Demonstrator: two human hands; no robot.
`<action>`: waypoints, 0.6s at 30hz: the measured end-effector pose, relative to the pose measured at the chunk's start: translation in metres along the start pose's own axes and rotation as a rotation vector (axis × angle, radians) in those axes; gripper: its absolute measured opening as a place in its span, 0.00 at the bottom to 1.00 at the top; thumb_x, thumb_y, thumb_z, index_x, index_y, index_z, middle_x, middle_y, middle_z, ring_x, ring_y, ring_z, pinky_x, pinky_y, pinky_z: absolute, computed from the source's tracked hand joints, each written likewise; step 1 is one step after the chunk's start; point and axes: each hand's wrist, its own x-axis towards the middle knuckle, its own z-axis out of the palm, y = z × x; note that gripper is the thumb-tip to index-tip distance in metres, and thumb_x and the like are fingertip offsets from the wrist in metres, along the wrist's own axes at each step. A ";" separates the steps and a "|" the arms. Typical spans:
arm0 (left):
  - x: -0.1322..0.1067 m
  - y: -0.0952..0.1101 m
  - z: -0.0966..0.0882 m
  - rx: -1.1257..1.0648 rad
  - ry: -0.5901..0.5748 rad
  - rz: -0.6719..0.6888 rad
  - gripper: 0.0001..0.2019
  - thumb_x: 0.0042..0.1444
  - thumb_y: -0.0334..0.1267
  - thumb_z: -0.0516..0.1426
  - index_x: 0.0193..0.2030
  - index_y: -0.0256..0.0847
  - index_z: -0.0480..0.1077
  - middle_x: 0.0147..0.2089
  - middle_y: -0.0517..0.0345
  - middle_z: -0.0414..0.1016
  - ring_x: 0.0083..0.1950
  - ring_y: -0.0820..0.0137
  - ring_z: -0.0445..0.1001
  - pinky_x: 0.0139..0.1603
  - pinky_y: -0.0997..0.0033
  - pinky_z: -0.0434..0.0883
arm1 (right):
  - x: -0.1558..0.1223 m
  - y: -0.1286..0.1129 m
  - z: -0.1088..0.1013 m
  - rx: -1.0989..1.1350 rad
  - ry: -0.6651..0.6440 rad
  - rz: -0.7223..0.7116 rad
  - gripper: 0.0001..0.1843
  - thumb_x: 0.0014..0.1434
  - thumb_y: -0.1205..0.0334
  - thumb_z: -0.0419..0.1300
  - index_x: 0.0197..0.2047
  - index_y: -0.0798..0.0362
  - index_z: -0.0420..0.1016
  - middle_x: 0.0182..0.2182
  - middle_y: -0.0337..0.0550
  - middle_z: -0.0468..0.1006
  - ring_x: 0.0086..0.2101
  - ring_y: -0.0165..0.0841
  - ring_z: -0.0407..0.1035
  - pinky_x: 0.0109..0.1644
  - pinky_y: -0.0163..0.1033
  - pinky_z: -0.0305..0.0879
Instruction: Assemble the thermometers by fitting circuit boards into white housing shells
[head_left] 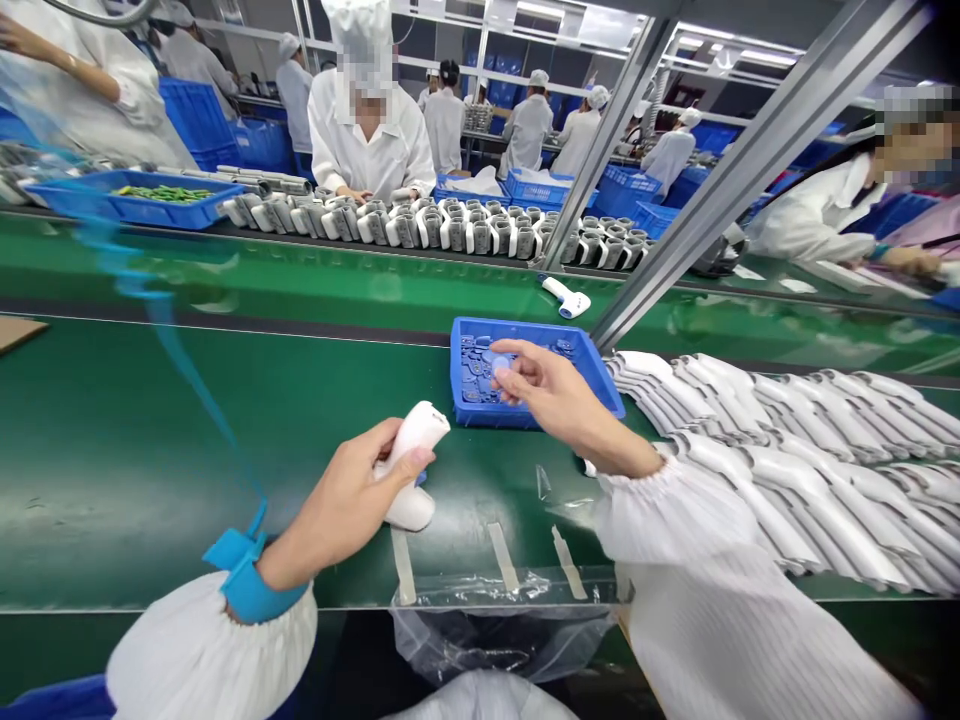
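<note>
right now a white plastic handheld device (415, 437) sits wrapped in the left hand (341, 505), held above the green conveyor belt (150, 420); the right hand (551, 390) pinches narrowly at a pale blue disc (500, 368) over a blue tray (525, 332), beside stacked white housings (787, 440).

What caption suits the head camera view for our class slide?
Left hand holds a white plastic casing; right hand reaches into a blue tray.

Rows of white casings (787, 470) lie on a green conveyor belt (150, 450) in the foreground. Beyond stand gray-and-white casings (427, 228) and a blue tray of green parts (131, 200), with workers in white coats (367, 145) behind.
</note>
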 end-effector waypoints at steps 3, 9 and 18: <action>0.001 0.011 0.019 0.010 0.041 0.053 0.17 0.65 0.52 0.53 0.48 0.41 0.71 0.35 0.60 0.75 0.33 0.70 0.72 0.32 0.73 0.64 | -0.026 -0.009 0.005 0.461 -0.019 0.077 0.21 0.61 0.54 0.63 0.55 0.52 0.74 0.28 0.37 0.77 0.32 0.32 0.74 0.40 0.40 0.72; 0.002 0.028 0.037 -0.011 0.088 0.139 0.16 0.66 0.48 0.54 0.55 0.45 0.70 0.40 0.60 0.77 0.36 0.70 0.75 0.36 0.73 0.68 | -0.055 -0.016 0.024 0.797 0.126 0.192 0.18 0.54 0.50 0.70 0.44 0.52 0.78 0.29 0.39 0.80 0.29 0.28 0.71 0.37 0.36 0.70; 0.001 0.022 0.040 0.110 0.161 0.189 0.15 0.66 0.45 0.55 0.56 0.44 0.70 0.51 0.54 0.77 0.49 0.63 0.75 0.48 0.64 0.70 | -0.063 -0.026 0.035 0.759 0.294 0.193 0.14 0.53 0.51 0.71 0.35 0.53 0.80 0.28 0.37 0.76 0.29 0.26 0.65 0.35 0.33 0.64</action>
